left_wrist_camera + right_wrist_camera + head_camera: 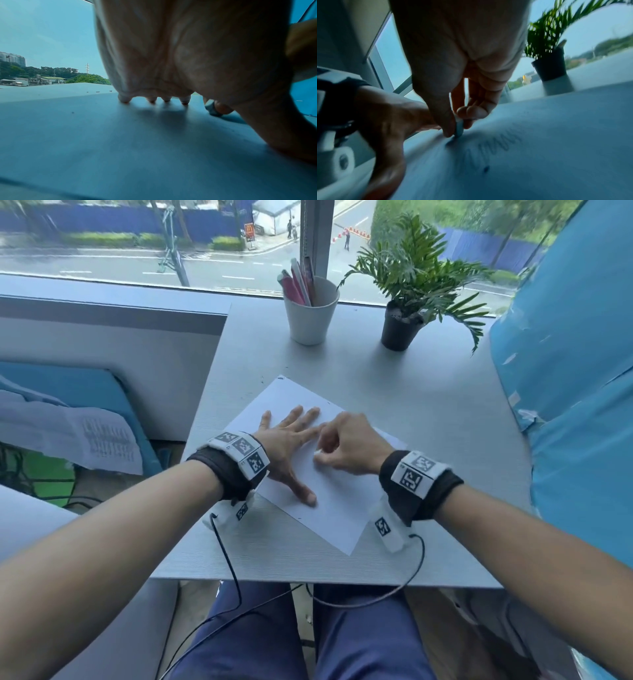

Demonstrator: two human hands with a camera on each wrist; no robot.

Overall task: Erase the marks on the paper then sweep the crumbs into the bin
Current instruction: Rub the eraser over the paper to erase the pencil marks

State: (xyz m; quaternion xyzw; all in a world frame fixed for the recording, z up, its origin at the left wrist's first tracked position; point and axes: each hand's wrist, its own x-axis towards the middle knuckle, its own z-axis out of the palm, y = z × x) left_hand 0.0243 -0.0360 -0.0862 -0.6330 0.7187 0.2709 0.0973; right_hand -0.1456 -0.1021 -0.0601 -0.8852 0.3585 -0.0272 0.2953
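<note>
Left hand (286, 445), frame centre-left, lies flat with fingers spread on the paper (337, 508), likely pinning it against sliding. Right hand (346, 445), centre, pinches a small eraser (459, 127) on the sheet near pencil squiggles (494, 146), unreadable. No bin visible. McDonald's sign (249, 230) outside, top.

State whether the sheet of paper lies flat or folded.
Flat: the paper lies spread on the table, pressed by the left hand.

Your left hand (180, 54) lies flat, fingers (124, 99) pressing the paper (120, 142); beside them, your right hand's fingertip (223, 108) holds a small eraser (211, 109) against it.
</note>
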